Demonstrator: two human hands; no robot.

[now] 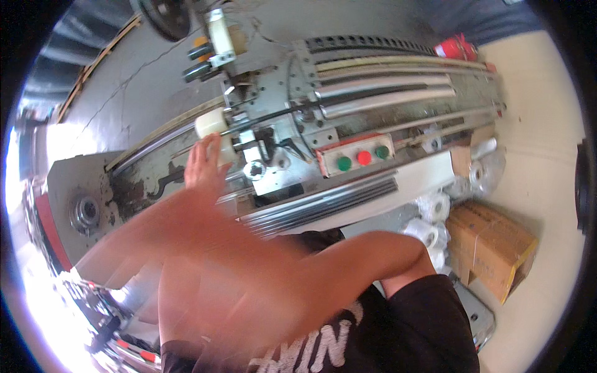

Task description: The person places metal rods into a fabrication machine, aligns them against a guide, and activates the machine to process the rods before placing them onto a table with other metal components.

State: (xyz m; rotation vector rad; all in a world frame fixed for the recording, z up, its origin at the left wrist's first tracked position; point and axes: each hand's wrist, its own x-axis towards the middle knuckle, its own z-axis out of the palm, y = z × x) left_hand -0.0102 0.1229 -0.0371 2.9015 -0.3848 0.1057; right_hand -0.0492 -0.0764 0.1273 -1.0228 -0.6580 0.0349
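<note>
At fingertips of L hand (204, 166) lies wht roller (209, 123), contact unclear.

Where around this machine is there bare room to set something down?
Grey floor between the wooden strip and the machine looks bare; so does the white board between the button box and wrapped rolls. It's crowded around the white roller, with a hand and metal fittings close.

Free room left of white roller (210, 123); metal carriage (285, 129) blocks right
</note>
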